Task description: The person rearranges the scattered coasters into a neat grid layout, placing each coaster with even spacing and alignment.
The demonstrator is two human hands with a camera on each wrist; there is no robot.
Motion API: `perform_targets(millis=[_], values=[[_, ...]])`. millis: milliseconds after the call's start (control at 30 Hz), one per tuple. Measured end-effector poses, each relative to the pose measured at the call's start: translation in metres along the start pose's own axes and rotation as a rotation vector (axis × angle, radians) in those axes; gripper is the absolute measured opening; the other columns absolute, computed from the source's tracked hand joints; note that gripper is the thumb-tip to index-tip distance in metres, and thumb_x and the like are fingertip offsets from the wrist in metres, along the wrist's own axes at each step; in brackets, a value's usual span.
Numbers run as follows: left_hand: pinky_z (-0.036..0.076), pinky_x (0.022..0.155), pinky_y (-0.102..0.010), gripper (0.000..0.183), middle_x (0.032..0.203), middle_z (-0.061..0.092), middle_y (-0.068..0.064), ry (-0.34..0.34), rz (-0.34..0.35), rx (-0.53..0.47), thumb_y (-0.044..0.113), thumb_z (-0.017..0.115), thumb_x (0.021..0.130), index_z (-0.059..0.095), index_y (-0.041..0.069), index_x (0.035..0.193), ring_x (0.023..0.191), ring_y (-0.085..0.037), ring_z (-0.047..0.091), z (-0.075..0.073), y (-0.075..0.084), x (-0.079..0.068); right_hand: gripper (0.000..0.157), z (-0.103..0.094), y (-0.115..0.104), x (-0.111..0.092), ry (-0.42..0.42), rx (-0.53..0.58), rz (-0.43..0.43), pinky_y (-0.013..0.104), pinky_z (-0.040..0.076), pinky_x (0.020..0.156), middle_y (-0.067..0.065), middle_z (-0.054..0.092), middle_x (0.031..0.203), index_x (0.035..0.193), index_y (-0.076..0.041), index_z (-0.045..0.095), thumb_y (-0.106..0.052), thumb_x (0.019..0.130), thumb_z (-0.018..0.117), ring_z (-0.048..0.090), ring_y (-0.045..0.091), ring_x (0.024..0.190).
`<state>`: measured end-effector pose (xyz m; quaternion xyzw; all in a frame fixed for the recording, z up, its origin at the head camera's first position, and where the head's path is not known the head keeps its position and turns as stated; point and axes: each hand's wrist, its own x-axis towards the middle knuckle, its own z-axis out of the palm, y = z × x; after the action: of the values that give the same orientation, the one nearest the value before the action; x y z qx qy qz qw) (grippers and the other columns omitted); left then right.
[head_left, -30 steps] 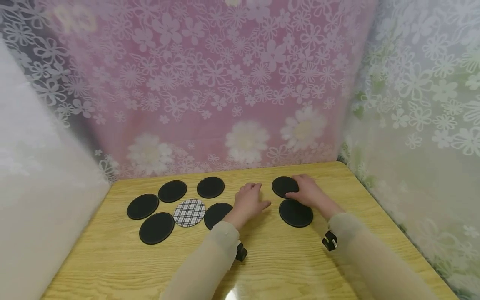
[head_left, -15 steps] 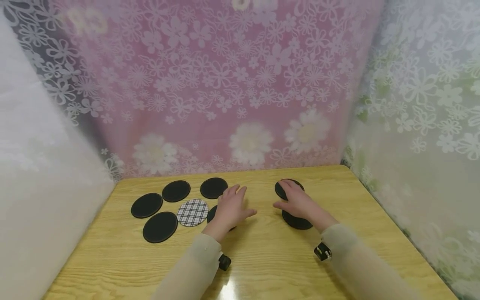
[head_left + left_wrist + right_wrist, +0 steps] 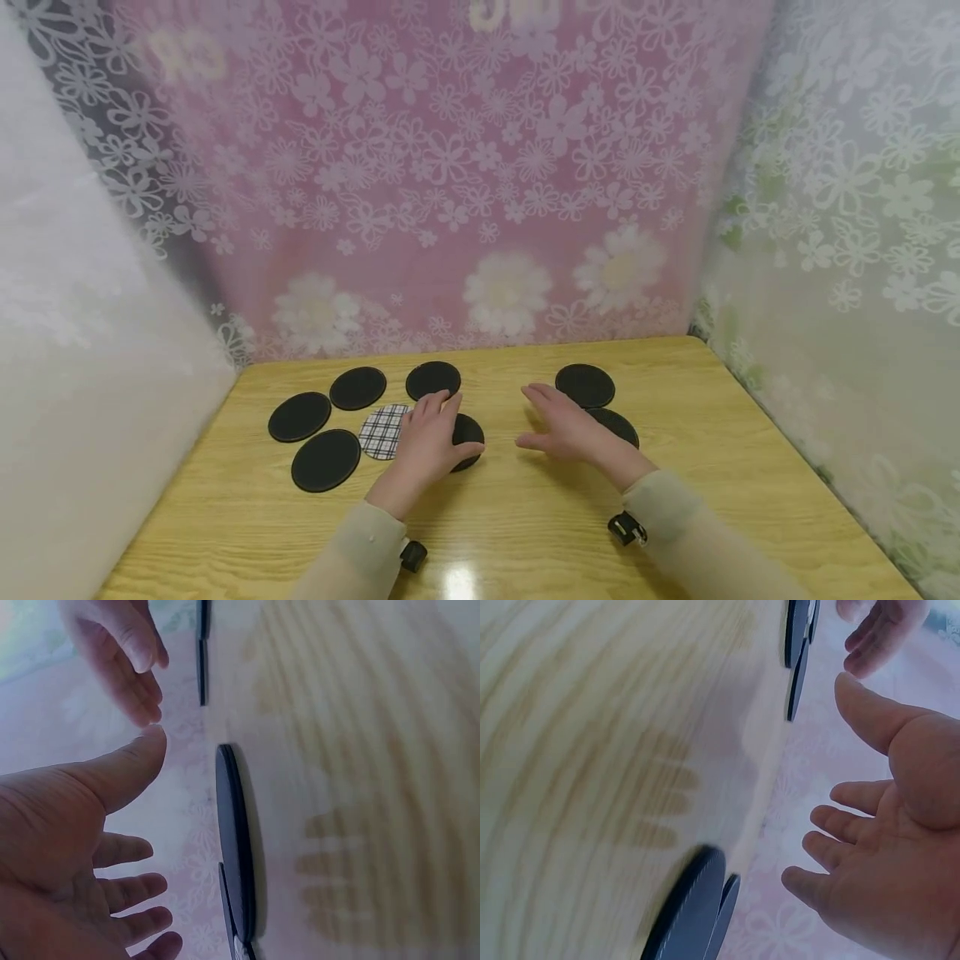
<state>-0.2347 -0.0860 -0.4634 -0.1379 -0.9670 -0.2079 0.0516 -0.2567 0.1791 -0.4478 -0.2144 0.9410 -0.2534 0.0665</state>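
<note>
My left hand hovers over the middle of the table, fingers spread and holding nothing. Beneath it, partly covered, lie a black round coaster and a plaid black-and-white coaster. In the left wrist view the black coaster lies flat, apart from the fingers. My right hand is also raised with loosely extended fingers and nothing in it. It is just left of two black coasters, the back one in full sight and the front one partly hidden. The right wrist view shows a coaster below that hand.
More black coasters lie to the left: the back middle one, the back left one, the far left one and the front left one. Floral curtains enclose the wood-grain table at the back and sides.
The right hand has lifted off the back right coaster and drawn left and nearer. The left hand has shifted left, over the plaid coaster's edge. The coasters appear to lie where they were.
</note>
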Motion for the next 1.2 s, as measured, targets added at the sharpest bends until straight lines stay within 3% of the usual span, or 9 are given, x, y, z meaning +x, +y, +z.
perform_targets(millis=[500, 833, 1200], values=[[0.036, 0.117, -0.071, 0.088, 0.157, 0.056, -0.020, -0.042, -0.041, 0.096, 0.054, 0.089, 0.093, 0.058, 0.005, 0.158, 0.146, -0.046, 0.049, -0.012, -0.029, -0.011, 0.093, 0.029, -0.025, 0.021, -0.090, 0.034, 0.000, 0.061, 0.032, 0.127, 0.026, 0.035, 0.173, 0.170, 0.001, 0.037, -0.039, 0.101, 0.084, 0.034, 0.045, 0.160], [0.035, 0.116, -0.076, 0.087, 0.153, 0.057, -0.022, -0.108, -0.058, 0.068, 0.051, 0.094, 0.087, 0.064, -0.001, 0.150, 0.145, -0.048, 0.047, -0.016, -0.039, -0.015, 0.090, 0.034, -0.037, 0.021, -0.141, -0.046, -0.044, 0.062, 0.031, 0.127, 0.026, 0.036, 0.172, 0.166, 0.006, 0.041, -0.039, 0.100, 0.084, 0.034, 0.044, 0.160], [0.039, 0.116, -0.071, 0.091, 0.150, 0.056, -0.022, -0.130, -0.042, 0.072, 0.049, 0.101, 0.080, 0.066, -0.001, 0.147, 0.140, -0.047, 0.050, -0.017, -0.049, -0.015, 0.080, 0.043, -0.046, 0.029, -0.150, -0.038, -0.056, 0.051, 0.036, 0.126, 0.024, 0.039, 0.171, 0.157, 0.005, 0.054, -0.039, 0.098, 0.087, 0.038, 0.040, 0.159]])
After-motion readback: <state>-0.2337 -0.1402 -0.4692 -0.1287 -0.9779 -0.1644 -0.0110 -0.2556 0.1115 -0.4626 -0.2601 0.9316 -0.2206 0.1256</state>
